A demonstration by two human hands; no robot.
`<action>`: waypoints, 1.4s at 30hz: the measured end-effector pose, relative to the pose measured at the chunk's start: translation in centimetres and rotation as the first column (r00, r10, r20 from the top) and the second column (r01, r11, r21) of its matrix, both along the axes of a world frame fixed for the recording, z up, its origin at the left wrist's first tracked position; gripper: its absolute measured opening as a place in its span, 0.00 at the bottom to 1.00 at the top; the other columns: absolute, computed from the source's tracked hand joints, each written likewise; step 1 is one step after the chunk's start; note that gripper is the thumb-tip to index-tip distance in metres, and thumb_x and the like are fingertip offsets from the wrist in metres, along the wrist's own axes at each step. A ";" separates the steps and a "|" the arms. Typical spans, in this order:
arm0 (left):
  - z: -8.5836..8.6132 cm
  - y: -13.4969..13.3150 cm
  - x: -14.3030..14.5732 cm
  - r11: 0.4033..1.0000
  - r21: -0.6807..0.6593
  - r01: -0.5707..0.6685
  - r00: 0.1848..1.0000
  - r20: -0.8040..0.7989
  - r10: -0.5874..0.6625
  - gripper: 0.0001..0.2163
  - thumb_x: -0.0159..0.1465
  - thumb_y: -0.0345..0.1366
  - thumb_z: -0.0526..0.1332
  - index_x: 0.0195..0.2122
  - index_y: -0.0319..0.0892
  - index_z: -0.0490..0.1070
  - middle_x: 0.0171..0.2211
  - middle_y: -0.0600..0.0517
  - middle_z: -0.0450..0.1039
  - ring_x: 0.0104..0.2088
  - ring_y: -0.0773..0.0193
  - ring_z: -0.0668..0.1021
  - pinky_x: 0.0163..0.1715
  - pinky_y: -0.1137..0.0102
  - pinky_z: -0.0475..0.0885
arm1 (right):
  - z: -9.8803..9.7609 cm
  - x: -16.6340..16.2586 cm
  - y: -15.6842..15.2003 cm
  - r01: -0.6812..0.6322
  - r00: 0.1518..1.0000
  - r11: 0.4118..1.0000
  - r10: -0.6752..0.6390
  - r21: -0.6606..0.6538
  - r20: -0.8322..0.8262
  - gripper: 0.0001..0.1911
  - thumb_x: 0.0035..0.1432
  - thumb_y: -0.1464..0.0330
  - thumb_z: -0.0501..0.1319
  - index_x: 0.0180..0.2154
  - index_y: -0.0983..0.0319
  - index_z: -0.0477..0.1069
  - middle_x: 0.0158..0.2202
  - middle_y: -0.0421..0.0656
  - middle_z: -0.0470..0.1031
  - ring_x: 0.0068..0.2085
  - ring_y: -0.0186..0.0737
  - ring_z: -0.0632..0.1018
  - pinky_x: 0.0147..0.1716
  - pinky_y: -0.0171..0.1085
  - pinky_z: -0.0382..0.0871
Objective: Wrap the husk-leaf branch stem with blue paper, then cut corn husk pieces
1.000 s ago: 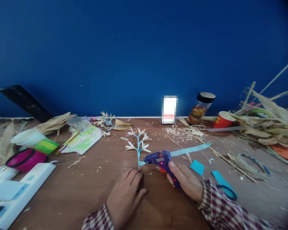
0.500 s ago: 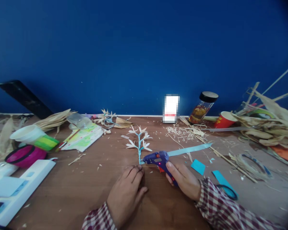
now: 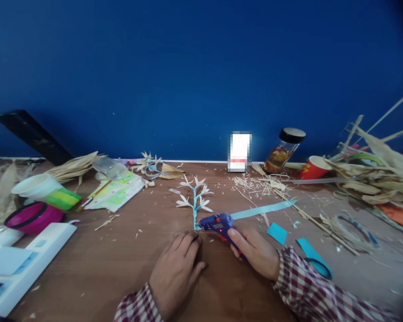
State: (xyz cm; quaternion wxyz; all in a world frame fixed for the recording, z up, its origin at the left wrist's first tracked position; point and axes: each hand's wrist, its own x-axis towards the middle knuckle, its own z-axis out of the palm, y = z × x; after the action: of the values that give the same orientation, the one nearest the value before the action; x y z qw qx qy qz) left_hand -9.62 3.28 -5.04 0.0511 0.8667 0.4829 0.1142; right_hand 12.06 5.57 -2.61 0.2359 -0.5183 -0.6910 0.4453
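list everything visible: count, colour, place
Table: 1, brown, below
Wall: 1, blue, behind
Flower stem: 1, blue-cream, centre
Flower bunch: 1, cream, left
Glue gun: 1, blue, centre
Strip: 1, blue, right
Pieces: 2, blue, right
Power strip: 1, white, left
Red cup: 1, red, right
Other cup: 1, white-green, left
Jar: 1, clear, right
Screen: 1, white, back
Husks: many, tan, both sides
Shavings: many, cream, right
Sheet: 1, multicoloured, left
Round thing: 1, magenta, left
Long object: 1, black, left
Left hand: 1, by flower stem
Right hand: 1, holding glue gun
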 end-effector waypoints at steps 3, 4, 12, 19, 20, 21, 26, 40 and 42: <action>0.1 0.0 0.0 1.000 -0.006 -0.010 1.000 -0.012 0.010 0.17 0.59 0.39 0.57 0.49 0.41 0.64 0.49 0.44 0.67 0.49 0.53 0.68 0.50 0.56 0.65 | 0.1 0.0 0.1 -0.034 0.999 0.999 0.033 0.000 0.042 0.27 0.63 0.56 0.40 0.23 0.62 0.67 0.18 0.39 0.67 0.21 0.33 0.68 0.24 0.33 0.60; 0.2 0.0 0.1 1.000 -0.011 -0.013 1.000 -0.016 0.013 0.17 0.59 0.39 0.56 0.49 0.41 0.64 0.49 0.45 0.67 0.50 0.53 0.68 0.50 0.56 0.64 | 0.2 0.0 0.2 -0.043 0.998 0.999 0.042 0.005 0.056 0.27 0.63 0.56 0.40 0.23 0.62 0.67 0.18 0.39 0.67 0.21 0.33 0.68 0.24 0.33 0.60; 0.1 -0.1 0.1 1.000 -0.014 -0.008 0.998 -0.061 0.007 0.18 0.60 0.39 0.55 0.50 0.39 0.64 0.50 0.45 0.68 0.51 0.54 0.67 0.51 0.58 0.64 | 0.4 0.0 0.1 -0.068 0.993 0.997 0.066 0.027 0.094 0.25 0.64 0.57 0.38 0.31 0.63 0.68 0.20 0.39 0.68 0.23 0.33 0.69 0.25 0.33 0.59; 0.2 0.0 0.1 1.000 -0.001 -0.006 0.997 -0.071 0.006 0.18 0.60 0.39 0.55 0.50 0.39 0.64 0.50 0.45 0.67 0.51 0.53 0.68 0.51 0.57 0.64 | 0.4 0.2 -0.2 -0.042 0.995 0.999 0.042 0.001 0.096 0.25 0.63 0.56 0.39 0.28 0.63 0.67 0.20 0.38 0.68 0.23 0.33 0.69 0.24 0.33 0.59; 0.2 0.0 0.0 1.000 0.003 -0.003 0.998 -0.069 0.003 0.18 0.60 0.39 0.55 0.51 0.39 0.64 0.50 0.45 0.67 0.51 0.53 0.68 0.51 0.57 0.64 | 0.4 0.2 -0.3 -0.037 0.995 0.999 0.036 0.003 0.094 0.25 0.63 0.56 0.39 0.29 0.63 0.67 0.20 0.38 0.68 0.23 0.33 0.69 0.24 0.33 0.59; 0.2 0.0 0.0 1.000 0.006 -0.001 0.998 -0.067 0.001 0.18 0.60 0.39 0.55 0.51 0.39 0.64 0.50 0.45 0.67 0.51 0.54 0.68 0.51 0.57 0.64 | 0.4 0.2 -0.3 -0.034 0.996 0.999 0.034 0.001 0.087 0.25 0.64 0.56 0.39 0.29 0.63 0.67 0.20 0.38 0.68 0.23 0.33 0.69 0.24 0.32 0.59; 0.3 0.0 0.0 1.000 -0.002 0.003 0.998 -0.062 -0.004 0.19 0.59 0.39 0.56 0.51 0.40 0.64 0.49 0.45 0.68 0.50 0.54 0.68 0.51 0.57 0.64 | 0.6 -0.2 0.0 -0.033 0.999 0.999 0.032 0.008 0.019 0.24 0.64 0.57 0.40 0.29 0.62 0.66 0.19 0.37 0.66 0.21 0.32 0.68 0.23 0.32 0.59; 0.4 -0.1 0.0 1.000 -0.011 -0.011 0.998 -0.061 0.011 0.18 0.59 0.39 0.56 0.50 0.40 0.65 0.50 0.45 0.68 0.50 0.54 0.69 0.51 0.57 0.64 | 0.3 -0.5 0.0 0.003 1.000 1.000 -0.003 -0.004 -0.002 0.23 0.63 0.57 0.40 0.29 0.61 0.66 0.18 0.38 0.66 0.20 0.33 0.67 0.22 0.32 0.59; 0.4 -0.1 0.0 1.000 -0.002 -0.016 0.998 -0.061 0.016 0.19 0.59 0.39 0.57 0.50 0.40 0.65 0.50 0.45 0.68 0.50 0.54 0.69 0.50 0.57 0.65 | 0.6 -0.2 -0.1 -0.014 1.000 1.000 0.014 0.002 0.022 0.23 0.64 0.58 0.40 0.28 0.61 0.65 0.18 0.38 0.66 0.20 0.33 0.67 0.22 0.32 0.58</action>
State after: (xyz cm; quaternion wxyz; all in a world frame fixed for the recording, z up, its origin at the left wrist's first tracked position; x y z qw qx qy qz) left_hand -9.58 3.22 -4.64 0.0363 0.8658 0.4913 0.0876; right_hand 11.82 5.48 -2.02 0.2256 -0.5183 -0.6975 0.4404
